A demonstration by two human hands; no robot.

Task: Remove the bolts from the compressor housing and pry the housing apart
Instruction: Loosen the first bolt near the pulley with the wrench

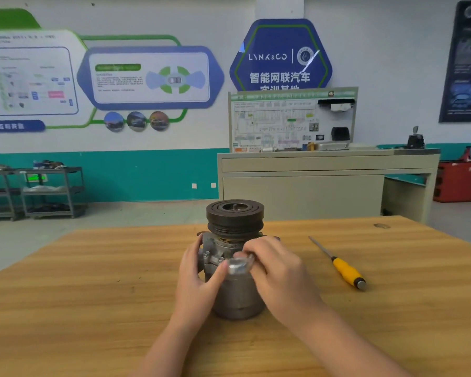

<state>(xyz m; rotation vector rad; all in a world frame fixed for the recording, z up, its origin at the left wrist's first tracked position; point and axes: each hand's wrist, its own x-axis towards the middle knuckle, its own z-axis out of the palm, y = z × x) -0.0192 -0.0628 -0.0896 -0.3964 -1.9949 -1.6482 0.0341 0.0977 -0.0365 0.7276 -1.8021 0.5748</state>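
overhead, "lynk&co" wall sign (280, 54)

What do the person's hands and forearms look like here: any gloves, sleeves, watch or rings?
Both are bare. The left hand and right hand wear no gloves, and no rings show. Both forearms are uncovered down to the frame edge, with no sleeve, watch or wristband in view.

One head-worn camera looks forward and slightly down from the person's own standpoint. Close below, both forearms reach in to the compressor (235, 257) standing on the table (93, 281). The wide lens also takes in the far wall (147, 20) and floor (17, 240) beyond, bending straight edges.
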